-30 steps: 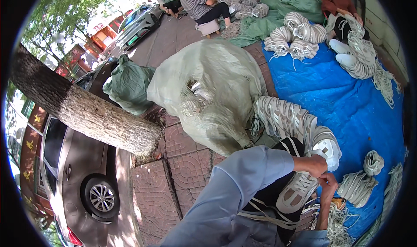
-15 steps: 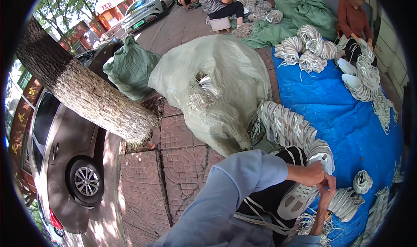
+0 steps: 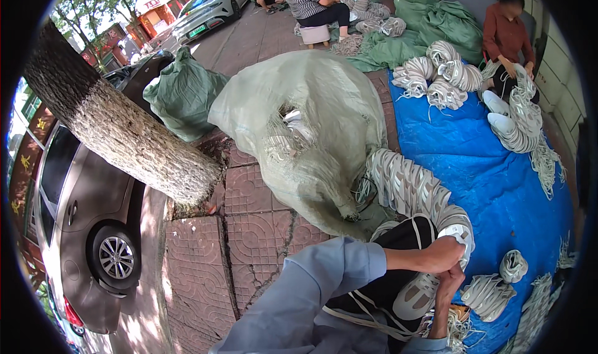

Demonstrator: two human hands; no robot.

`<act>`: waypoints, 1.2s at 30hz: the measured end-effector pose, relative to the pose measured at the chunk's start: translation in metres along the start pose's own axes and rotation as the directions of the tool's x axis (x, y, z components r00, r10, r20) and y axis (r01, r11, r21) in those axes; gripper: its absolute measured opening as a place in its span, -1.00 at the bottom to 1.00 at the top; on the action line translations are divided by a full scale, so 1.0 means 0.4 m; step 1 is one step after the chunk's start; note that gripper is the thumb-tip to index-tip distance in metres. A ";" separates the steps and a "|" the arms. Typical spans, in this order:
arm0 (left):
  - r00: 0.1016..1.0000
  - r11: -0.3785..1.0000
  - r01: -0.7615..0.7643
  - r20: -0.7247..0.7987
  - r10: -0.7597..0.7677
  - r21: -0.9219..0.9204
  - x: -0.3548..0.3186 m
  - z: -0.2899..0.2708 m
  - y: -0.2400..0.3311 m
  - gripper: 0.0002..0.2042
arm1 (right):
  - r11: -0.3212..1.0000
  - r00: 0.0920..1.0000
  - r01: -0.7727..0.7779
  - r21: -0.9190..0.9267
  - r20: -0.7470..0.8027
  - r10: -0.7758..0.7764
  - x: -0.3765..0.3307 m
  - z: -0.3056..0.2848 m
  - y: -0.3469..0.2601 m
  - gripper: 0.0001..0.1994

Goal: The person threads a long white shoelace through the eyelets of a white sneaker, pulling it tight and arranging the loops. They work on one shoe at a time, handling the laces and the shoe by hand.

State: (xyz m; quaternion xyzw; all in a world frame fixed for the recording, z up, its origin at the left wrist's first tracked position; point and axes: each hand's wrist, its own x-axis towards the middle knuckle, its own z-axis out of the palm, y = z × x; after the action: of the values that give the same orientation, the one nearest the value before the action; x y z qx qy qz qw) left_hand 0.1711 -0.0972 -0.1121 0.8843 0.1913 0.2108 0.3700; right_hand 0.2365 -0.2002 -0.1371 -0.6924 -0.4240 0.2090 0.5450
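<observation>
My left hand (image 3: 441, 254) and my right hand (image 3: 451, 280) meet over a grey-and-white sneaker upper (image 3: 416, 296), which lies against my dark-clothed lap. Both hands have their fingers closed at the upper's lacing area; what is pinched between them is hidden. Pale shoelaces (image 3: 367, 313) trail across the dark cloth. Just beyond my hands a long row of nested sneaker uppers (image 3: 411, 182) curves away toward a big sack, its near end touching the spot where I work. Beside my right forearm is a tangle of loose laces (image 3: 460, 329).
A bulging pale sack (image 3: 317, 98) stands ahead on red paving. The blue tarp (image 3: 473, 161) at right bears bundled uppers (image 3: 489, 296). A seated person (image 3: 507, 36) handles uppers at far right. A tree trunk (image 3: 137, 142) and parked car (image 3: 93, 210) are left.
My hands have drawn slightly left and closer together over the upper, the left wrist turning so its fingers are more hidden. The whole view has shifted a little.
</observation>
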 end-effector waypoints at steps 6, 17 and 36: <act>0.907 0.563 0.416 0.366 -0.207 -0.714 0.002 -0.076 -0.020 -0.84 | 0.916 0.978 -0.206 0.343 0.076 0.192 0.003 -0.033 -0.001 -0.90; 0.909 -0.218 -0.247 -0.147 -0.391 -0.944 0.031 -0.306 -0.234 -0.94 | 0.605 0.954 0.043 0.795 -0.213 0.212 0.085 -0.399 0.026 -0.81; 0.705 0.480 -0.031 -0.360 -0.612 -0.877 -0.083 -0.522 -0.434 -0.84 | 0.709 0.892 0.044 0.704 -0.347 0.290 0.030 -0.811 0.212 -0.81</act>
State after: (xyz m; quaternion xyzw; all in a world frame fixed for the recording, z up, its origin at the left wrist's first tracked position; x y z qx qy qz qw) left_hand 0.0044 0.1195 -0.1143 0.4172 0.3381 0.4885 0.6877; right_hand 0.5172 -0.3817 -0.1108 -0.4920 -0.1334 0.2303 0.8289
